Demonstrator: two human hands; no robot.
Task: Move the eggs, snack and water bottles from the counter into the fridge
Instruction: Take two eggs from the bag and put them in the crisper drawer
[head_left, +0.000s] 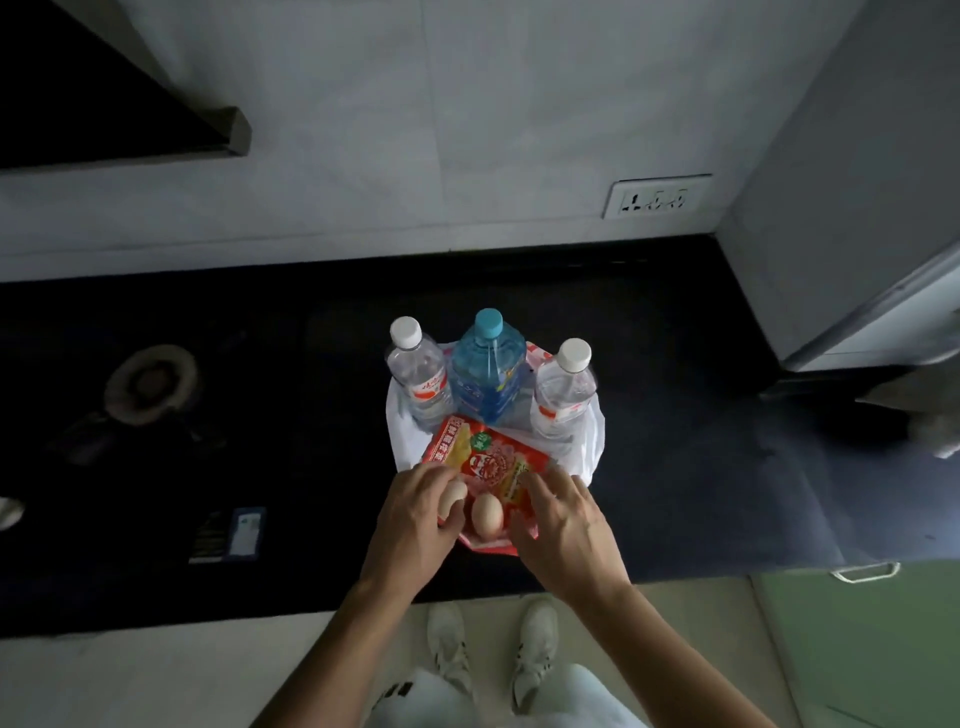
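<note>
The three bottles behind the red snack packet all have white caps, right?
Not quite: the head view shows white caps only on the left bottle and right bottle; the middle bottle has a blue cap. All three stand behind the red snack packet.

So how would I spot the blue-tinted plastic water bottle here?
On the dark counter, below the white wall socket, three plastic bottles stand in a row. The blue-tinted plastic water bottle is the middle one, turquoise-capped and wider; the clear bottles beside it have white caps.
</note>
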